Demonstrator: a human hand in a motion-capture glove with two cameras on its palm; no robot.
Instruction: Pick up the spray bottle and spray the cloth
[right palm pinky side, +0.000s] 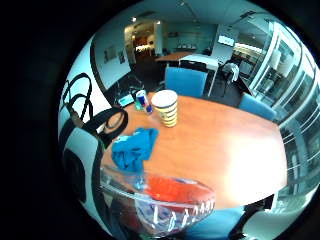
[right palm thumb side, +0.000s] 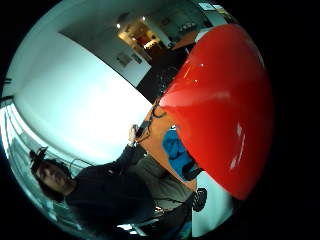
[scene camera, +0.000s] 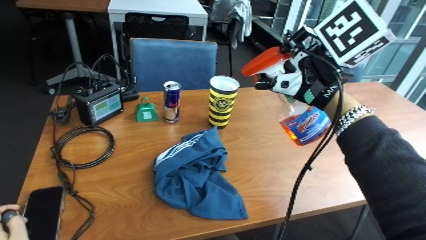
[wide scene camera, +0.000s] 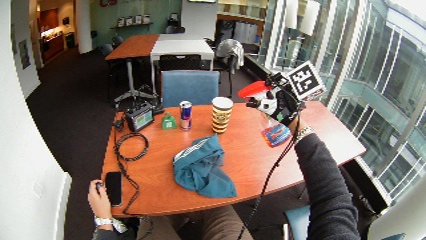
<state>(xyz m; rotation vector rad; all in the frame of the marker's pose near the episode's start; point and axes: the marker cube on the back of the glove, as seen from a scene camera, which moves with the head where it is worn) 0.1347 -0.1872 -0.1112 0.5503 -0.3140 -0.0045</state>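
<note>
Gloved hands (scene camera: 313, 80) grip clear plastic spray bottle (scene camera: 299, 117).

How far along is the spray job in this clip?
Pickup looks done: the right hand holds the spray bottle off the table, nozzle towards the cloth. No spray is visible, so spraying the cloth seems still to come.

A striped cup (scene camera: 223, 101), drink can (scene camera: 172, 102), coiled cable (scene camera: 83, 146) and phone (scene camera: 43, 212) lie on the table (scene camera: 279, 165).

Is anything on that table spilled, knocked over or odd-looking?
Nothing is spilled. The can and striped cup stand upright. The blue cloth merely lies crumpled on the table, and the right hand holds the spray bottle above it.
</note>
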